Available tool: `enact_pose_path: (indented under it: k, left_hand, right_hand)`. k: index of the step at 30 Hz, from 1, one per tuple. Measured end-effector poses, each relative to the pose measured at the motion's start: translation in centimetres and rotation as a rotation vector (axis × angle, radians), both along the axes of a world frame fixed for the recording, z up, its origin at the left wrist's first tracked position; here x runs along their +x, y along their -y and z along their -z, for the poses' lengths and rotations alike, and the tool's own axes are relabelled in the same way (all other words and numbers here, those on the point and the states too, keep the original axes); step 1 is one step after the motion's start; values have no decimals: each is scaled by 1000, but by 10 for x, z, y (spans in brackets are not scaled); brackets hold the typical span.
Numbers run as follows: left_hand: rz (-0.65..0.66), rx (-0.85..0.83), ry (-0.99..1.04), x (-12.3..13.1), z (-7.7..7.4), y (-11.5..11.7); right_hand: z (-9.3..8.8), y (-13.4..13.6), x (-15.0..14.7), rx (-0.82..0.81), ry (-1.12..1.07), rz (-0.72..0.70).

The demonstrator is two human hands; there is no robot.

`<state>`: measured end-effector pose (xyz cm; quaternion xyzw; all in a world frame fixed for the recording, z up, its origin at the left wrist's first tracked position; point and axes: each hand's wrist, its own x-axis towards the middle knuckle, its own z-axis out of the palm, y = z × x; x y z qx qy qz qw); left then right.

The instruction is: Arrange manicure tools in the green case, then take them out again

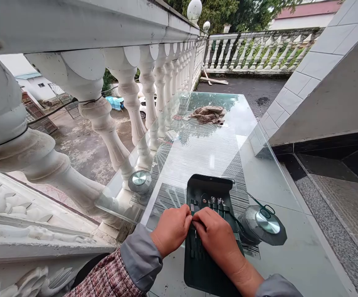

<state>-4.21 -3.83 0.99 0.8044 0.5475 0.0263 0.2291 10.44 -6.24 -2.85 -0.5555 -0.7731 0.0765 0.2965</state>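
Note:
A dark manicure case (209, 270) lies unfolded on the glass table, its flap (209, 183) raised at the far end. Small metal tools, nail clippers (213, 201) among them, are tucked under its loops. Over the left side of the case, my left hand (172, 227) is closed with thumb and forefinger pinched. My right hand (216, 233) is closed too, its fingertips meeting those of the left. What lies between the fingertips is hidden. Green-handled scissors (267, 211) rest on the glass to the right of the case.
The glass table (179, 161) has round metal discs (140, 178) at its supports. A crumpled brown cloth (209, 114) lies at its far end. White balusters (129, 99) run along the left; a tiled sloping wall (308, 78) and stone steps (336, 198) stand right.

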Motion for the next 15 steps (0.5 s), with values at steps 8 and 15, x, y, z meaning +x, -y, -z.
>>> enact_pose_path:
  k: [8, 15]
  left_hand:
    - [56, 28, -79, 0, 3, 2]
    - [99, 40, -83, 1, 0, 2]
  right_hand:
    - [-7, -4, -1, -128, -58, 59]
    - [-5, -4, -1, -24, -29, 36]
